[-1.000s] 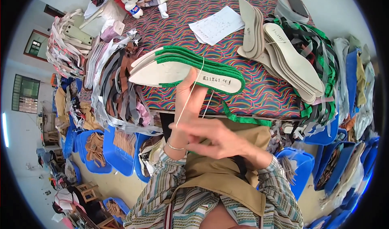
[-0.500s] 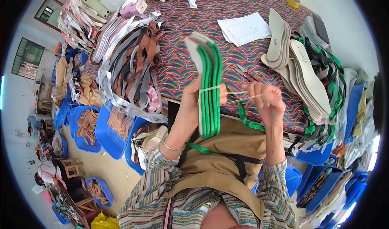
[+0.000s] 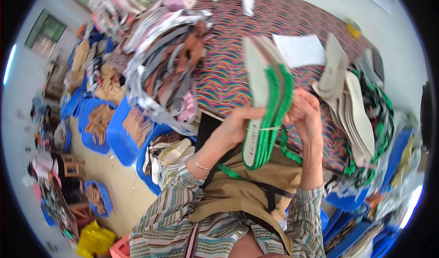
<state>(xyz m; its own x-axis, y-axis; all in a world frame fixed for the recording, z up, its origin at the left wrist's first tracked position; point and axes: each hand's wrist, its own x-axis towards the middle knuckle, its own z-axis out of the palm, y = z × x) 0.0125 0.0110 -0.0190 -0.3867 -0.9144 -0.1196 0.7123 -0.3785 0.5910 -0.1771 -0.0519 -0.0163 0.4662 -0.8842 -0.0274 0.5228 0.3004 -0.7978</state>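
Observation:
A bundle of insoles with shiny green edging (image 3: 274,107) is held upright in front of me, its pale flat face turned partly toward me. A thin pale band (image 3: 270,128) crosses it around the lower part. My left hand (image 3: 242,123) grips the bundle from its left side, thumb on the pale face. On the right side, my right hand (image 3: 305,114) is closed with curled fingers against the bundle's edge; some fingertips are hidden behind it. A loose green ribbon (image 3: 290,154) hangs below the right hand, over the brown apron (image 3: 228,189).
Pale insole stacks (image 3: 354,116) lie on the patterned table (image 3: 224,70) at right, beside green and black strips (image 3: 386,102). A paper sheet (image 3: 299,50) lies behind the bundle. Grey and brown strips (image 3: 169,61) heap at left. Blue bins (image 3: 121,137) stand below them.
The bundle has turned to show more of its pale face and shifted right and down in view. My right hand, earlier pulling the band out to the right, is now against the bundle.

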